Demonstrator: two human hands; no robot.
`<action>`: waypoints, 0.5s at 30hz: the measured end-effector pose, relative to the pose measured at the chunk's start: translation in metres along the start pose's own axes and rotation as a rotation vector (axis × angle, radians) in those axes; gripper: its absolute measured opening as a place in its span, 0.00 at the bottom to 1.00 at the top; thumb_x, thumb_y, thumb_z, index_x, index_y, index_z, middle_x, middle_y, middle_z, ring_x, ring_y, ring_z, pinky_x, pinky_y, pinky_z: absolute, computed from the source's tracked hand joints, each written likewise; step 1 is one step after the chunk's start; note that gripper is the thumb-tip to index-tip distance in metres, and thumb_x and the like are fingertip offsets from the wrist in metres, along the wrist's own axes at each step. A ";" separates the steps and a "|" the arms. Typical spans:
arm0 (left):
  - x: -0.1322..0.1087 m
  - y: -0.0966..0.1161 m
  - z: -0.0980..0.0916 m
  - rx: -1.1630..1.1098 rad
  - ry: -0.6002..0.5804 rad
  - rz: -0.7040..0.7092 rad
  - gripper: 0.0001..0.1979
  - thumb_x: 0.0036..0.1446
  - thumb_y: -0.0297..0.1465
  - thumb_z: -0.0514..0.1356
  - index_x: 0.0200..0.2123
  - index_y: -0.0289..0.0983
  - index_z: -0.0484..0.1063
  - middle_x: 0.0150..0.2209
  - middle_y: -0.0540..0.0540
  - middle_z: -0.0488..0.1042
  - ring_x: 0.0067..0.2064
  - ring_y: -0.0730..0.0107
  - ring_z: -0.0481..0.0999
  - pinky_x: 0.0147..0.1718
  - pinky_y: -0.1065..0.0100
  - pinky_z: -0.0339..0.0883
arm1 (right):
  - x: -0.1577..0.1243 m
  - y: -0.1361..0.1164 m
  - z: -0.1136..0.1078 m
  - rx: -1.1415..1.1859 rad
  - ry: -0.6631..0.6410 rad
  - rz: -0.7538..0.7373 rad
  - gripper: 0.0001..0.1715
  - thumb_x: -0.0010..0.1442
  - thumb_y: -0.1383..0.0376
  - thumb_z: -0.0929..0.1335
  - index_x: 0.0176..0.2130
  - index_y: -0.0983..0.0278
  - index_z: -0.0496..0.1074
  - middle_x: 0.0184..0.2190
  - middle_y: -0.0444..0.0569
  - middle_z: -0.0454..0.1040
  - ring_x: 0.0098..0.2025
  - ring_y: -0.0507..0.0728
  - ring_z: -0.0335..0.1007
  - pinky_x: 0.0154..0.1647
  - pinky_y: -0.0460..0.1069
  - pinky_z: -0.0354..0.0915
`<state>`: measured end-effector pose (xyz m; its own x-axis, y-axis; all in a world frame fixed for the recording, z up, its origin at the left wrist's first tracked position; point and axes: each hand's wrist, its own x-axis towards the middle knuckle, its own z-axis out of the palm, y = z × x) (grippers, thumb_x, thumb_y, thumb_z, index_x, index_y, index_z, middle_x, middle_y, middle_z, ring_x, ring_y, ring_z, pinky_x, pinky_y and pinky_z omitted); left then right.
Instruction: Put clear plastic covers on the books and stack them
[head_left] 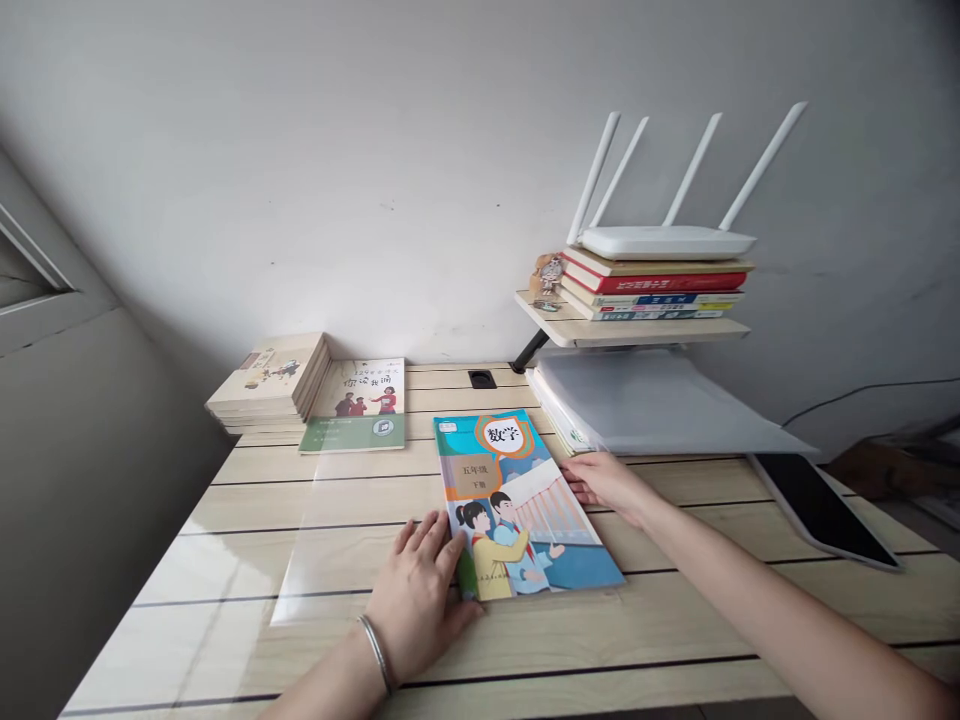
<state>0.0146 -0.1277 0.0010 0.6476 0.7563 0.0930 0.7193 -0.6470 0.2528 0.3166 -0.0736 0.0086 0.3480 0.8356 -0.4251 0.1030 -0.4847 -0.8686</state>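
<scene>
A math textbook (525, 530) with a blue cover and two cartoon figures lies flat on the table, slightly turned. Against its lower left edge rests my left hand (424, 585), fingers stretched and thumb by the bottom corner; a silver bangle circles the wrist. My right hand (600, 480) is at the upper right edge of the textbook, its fingers closed on that edge with the tips partly hidden. A clear plastic sheet (337, 540) lies on the table to the left, and appears to run beneath the textbook.
At the back left, a stack of books (274, 375) stands beside a green-and-white book (360, 410). A raised shelf (577, 325) bears books and a white router (667, 242). Beneath it lie translucent folders (660, 400); a dark-screened tablet (825, 510) is at right.
</scene>
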 end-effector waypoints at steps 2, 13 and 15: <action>0.001 0.000 -0.001 0.002 0.010 0.008 0.32 0.51 0.47 0.57 0.57 0.40 0.61 0.60 0.39 0.59 0.61 0.54 0.56 0.58 0.51 0.52 | 0.000 -0.002 0.001 -0.019 -0.021 0.006 0.10 0.55 0.70 0.66 0.22 0.68 0.68 0.18 0.44 0.69 0.17 0.45 0.62 0.17 0.40 0.60; 0.000 0.003 -0.009 -0.063 0.107 0.010 0.25 0.48 0.40 0.59 0.51 0.40 0.66 0.53 0.40 0.67 0.56 0.53 0.62 0.55 0.50 0.52 | 0.001 0.005 0.002 0.063 -0.155 0.026 0.04 0.50 0.71 0.65 0.24 0.67 0.67 0.12 0.36 0.58 0.13 0.42 0.47 0.12 0.38 0.45; 0.001 0.006 -0.014 -0.112 0.117 -0.043 0.22 0.48 0.40 0.59 0.48 0.42 0.67 0.50 0.42 0.68 0.52 0.54 0.65 0.50 0.51 0.56 | 0.002 0.005 0.002 0.074 -0.172 0.018 0.02 0.48 0.72 0.66 0.24 0.68 0.67 0.11 0.35 0.55 0.13 0.42 0.44 0.13 0.38 0.43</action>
<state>0.0162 -0.1292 0.0162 0.5783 0.7935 0.1898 0.7090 -0.6039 0.3642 0.3161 -0.0742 0.0027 0.1838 0.8618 -0.4727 0.0274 -0.4852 -0.8740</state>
